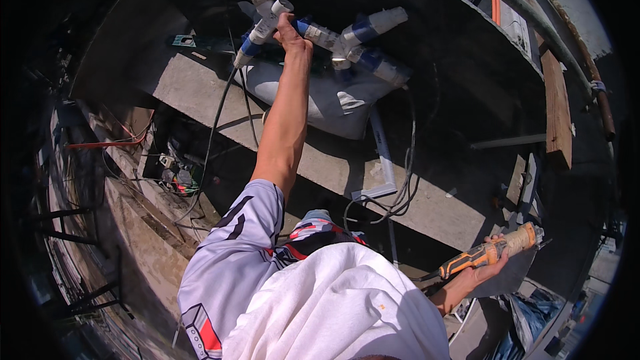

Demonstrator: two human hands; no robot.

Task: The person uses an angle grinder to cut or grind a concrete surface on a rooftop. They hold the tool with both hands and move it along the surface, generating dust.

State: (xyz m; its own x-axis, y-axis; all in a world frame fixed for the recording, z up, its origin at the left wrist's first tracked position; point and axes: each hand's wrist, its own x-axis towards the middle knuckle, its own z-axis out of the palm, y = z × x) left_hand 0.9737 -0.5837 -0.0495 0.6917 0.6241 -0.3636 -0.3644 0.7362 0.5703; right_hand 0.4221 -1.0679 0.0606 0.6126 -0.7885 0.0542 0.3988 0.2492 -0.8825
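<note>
My left hand (291, 33) reaches far forward, its fingers closed around a white and blue cable connector (265, 25) that branches several ways. Joined to it on the right is a second branching connector (347, 40), also white with blue collars. Dark cables run down from their ends. At the lower right, my right hand (490, 268) grips an orange and black corded power tool (467, 257) with tan wrapping around its body. The tool's metal head points to the right, away from me. A grey-white sack (313, 97) lies under the connectors.
A long concrete ledge (440, 203) crosses in front of me. On it lie a pale metal angle piece (381, 160) and a loop of dark cable (403, 200). A wooden beam (557, 107) and poles stand at the right. Planks (143, 213) lie at the left.
</note>
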